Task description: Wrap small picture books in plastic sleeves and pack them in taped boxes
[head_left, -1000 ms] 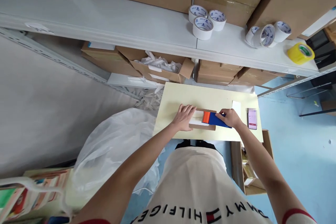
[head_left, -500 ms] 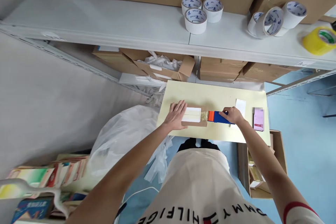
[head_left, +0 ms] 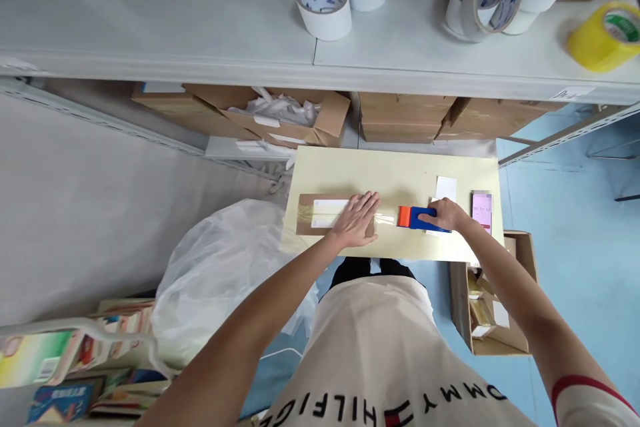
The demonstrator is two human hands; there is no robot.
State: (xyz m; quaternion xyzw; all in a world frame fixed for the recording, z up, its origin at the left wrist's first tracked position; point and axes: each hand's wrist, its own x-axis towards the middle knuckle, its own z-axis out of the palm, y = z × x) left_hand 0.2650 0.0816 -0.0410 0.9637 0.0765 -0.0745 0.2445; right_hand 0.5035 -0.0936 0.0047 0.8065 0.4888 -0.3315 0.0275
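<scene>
Cardboard box [head_left: 323, 213], single, left hand [head_left: 356, 219] flat atop, right hand [head_left: 447, 215] gripping one tape dispenser [head_left: 415, 218]

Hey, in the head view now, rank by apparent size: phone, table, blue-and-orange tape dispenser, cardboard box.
1. Table
2. Cardboard box, partly hidden by the left hand
3. Tape dispenser, partly behind the right hand
4. Phone

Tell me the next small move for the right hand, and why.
Likely the right hand should tilt the dispenser to cut the clear tape: it spans from dispenser to box, and the left hand lies flat over the box's end.
</scene>
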